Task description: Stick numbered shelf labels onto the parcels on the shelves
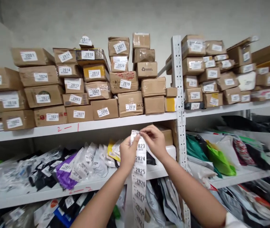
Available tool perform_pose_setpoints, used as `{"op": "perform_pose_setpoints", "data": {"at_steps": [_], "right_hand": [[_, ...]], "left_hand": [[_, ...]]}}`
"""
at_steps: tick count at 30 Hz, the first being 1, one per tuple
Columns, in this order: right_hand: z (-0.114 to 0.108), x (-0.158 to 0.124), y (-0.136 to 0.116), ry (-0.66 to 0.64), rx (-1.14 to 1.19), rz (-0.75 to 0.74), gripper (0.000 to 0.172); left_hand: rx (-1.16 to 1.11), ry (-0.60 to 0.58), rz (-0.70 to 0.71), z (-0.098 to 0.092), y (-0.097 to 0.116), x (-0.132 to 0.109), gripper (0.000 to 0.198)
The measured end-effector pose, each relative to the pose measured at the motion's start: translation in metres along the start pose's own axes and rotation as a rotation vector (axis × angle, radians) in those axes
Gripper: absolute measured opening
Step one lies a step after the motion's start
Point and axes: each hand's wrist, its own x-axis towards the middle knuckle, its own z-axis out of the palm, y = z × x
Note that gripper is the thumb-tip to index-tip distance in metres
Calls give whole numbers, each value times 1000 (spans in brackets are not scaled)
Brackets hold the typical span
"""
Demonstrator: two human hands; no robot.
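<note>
My left hand (128, 151) grips a long strip of numbered white labels (139, 171) near its top end, thumb on the front. The strip hangs straight down between my forearms, with printed numbers such as 2023, 2024 and 2025. At the strip's top right corner, my right hand (154, 141) pinches the edge of the top label, thumb and forefinger together. That label's number is partly covered by my fingers. Just above my hands, a cardboard box labelled 2018 (130, 104) stands on the upper shelf. Unlabelled boxes (154, 105) sit to its right.
Stacked, labelled cardboard boxes (51, 98) line the upper shelf (30, 130). Plastic-wrapped parcels (80, 169) fill the shelf below. A white perforated upright post (179, 79) divides the racks. More boxes (212, 74) and coloured bags (220, 158) occupy the right rack.
</note>
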Motion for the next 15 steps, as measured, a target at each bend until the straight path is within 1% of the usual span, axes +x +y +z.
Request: {"op": "perform_pose_setpoints", "data": {"at_steps": [2,5,7,8,10,12,13,14,15], "right_hand": [[-10,25,5,36,-49,-55,10],[-29,66,27,130,-148,-92,14],[-43,95,50,206,-241,-71,18],[-51,109,62,224,-299,-45,19],[-63,131,83,178,-440,6,16],[-70,142,96,101,-577,-2,12],[-71,144,99,91,-637,-25,12],[-71,144,100,112,-690,-48,16],[-70,143,99,156,-738,-63,24]], "left_hand": [[-36,-44,40,15,6,12,36],[61,-85,111,30,15,21,34],[138,-107,128,34,18,19,34],[152,-123,130,34,19,16,33],[141,-166,133,32,19,7,31],[131,-194,136,29,19,-1,29],[137,-196,136,27,19,-3,28],[148,-192,137,25,18,-4,28],[158,-183,137,24,18,-3,28]]}}
